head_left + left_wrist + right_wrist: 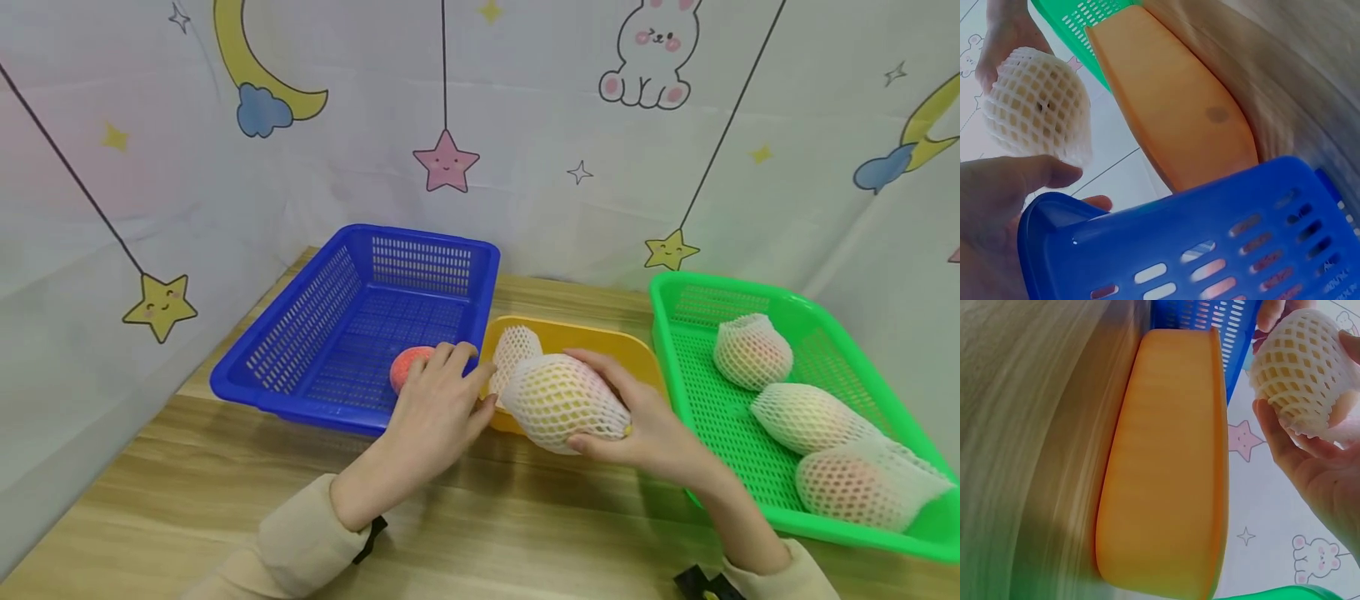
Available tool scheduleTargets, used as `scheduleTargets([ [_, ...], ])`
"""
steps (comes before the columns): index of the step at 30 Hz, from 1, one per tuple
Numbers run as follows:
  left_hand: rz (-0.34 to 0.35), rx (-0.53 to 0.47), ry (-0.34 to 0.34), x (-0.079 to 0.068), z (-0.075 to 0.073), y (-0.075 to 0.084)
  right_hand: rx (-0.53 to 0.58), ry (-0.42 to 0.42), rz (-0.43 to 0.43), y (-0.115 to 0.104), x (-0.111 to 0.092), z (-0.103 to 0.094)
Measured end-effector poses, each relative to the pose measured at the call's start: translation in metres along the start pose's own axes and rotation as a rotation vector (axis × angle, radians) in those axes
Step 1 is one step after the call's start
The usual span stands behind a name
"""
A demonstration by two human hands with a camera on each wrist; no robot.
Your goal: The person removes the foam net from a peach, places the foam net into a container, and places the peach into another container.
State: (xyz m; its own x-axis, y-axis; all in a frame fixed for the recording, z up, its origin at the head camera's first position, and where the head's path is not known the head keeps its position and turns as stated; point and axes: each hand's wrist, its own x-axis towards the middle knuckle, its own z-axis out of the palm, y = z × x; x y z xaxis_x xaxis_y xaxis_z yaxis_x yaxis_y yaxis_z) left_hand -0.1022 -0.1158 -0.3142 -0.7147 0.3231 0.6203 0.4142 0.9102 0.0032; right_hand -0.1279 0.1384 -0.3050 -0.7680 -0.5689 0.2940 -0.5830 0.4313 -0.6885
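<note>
My right hand (pixel 660 433) grips a large yellowish fruit in a white foam net (pixel 558 404), tilted above the yellow-orange bin (pixel 622 343). In the right wrist view its thumb and fingers curl round the netted fruit (pixel 1300 362). My left hand (pixel 435 408) hangs over the right rim of the blue basket (pixel 300 410), fingers loosely bent and holding nothing visible. Beside it in that basket lies a reddish-orange round fruit (pixel 407 365), partly hidden by the fingers. A white foam net (pixel 517 348) stands in the bin behind the held fruit; whether it contains anything is unclear.
To the right stands a green basket (pixel 667 358) with several foam-netted fruits (pixel 753 354). All the containers sit on a wood-grain table (pixel 225 492). A white printed cloth (pixel 525 217) hangs behind and at the sides.
</note>
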Motion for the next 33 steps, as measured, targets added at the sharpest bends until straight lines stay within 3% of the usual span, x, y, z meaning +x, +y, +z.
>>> scheduleTargets([
  [5, 0.023, -0.092, 0.025, 0.003, 0.0, 0.001, 0.038, -0.002, -0.004, 0.0, 0.0, 0.001],
  [11, -0.018, -0.448, 0.003, 0.008, -0.002, 0.001, 0.11, -0.016, -0.007, 0.002, 0.0, -0.001],
  [18, -0.119, -0.807, -0.13, 0.01, -0.003, 0.001, 0.18, -0.04, 0.004, 0.002, -0.001, -0.002],
  [26, -0.116, -0.984, -0.261, 0.012, -0.005, -0.001, 0.227, -0.039, -0.014, 0.004, -0.002, -0.004],
  [33, -0.133, -0.971, -0.294, 0.013, -0.007, 0.0, 0.244, -0.046, -0.015, 0.002, -0.001, -0.004],
])
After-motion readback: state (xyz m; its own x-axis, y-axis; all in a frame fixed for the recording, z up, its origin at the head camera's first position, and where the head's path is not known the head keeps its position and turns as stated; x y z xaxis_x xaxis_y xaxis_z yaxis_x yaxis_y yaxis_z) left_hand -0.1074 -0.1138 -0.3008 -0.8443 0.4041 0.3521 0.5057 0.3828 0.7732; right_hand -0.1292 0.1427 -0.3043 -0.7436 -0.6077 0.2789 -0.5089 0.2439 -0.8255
